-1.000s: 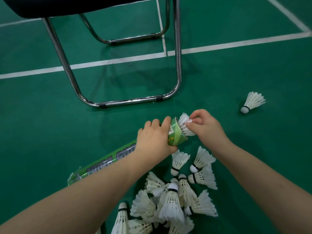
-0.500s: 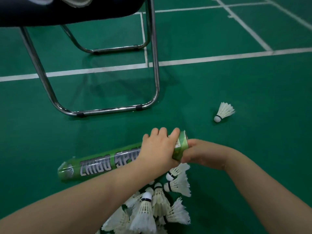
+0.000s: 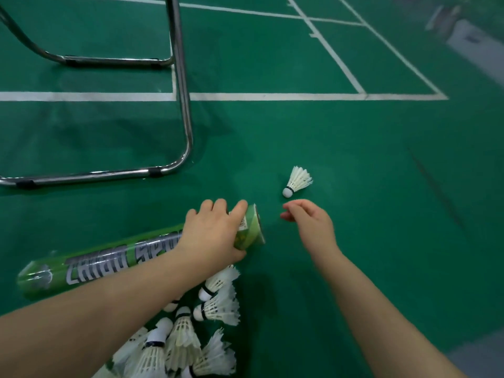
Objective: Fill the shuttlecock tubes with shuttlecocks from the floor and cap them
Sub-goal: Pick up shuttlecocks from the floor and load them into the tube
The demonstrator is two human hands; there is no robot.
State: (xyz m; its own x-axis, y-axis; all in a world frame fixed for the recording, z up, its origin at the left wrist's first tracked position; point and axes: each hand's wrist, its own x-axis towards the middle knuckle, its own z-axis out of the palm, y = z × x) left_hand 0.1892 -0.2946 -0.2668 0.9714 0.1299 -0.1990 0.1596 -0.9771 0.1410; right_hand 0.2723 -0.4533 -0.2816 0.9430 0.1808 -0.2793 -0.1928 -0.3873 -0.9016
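- My left hand [image 3: 212, 236] grips the green tube [image 3: 109, 263], which lies on the floor [image 3: 354, 148].
- My right hand [image 3: 311, 222] is loose and empty, near one shuttlecock [image 3: 297, 181].
- More shuttlecocks [image 3: 188, 339] lie piled by my arms.

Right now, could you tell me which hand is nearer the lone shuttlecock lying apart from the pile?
Right. The right hand hovers just short of the lone shuttlecock, not touching it; the left hand grips the green tube farther to the left.

Open floor [image 3: 354, 241] is left right of the tube [image 3: 109, 260], barred only by a lone shuttlecock [image 3: 297, 181], the pile [image 3: 191, 331] and the chair frame [image 3: 182, 105].
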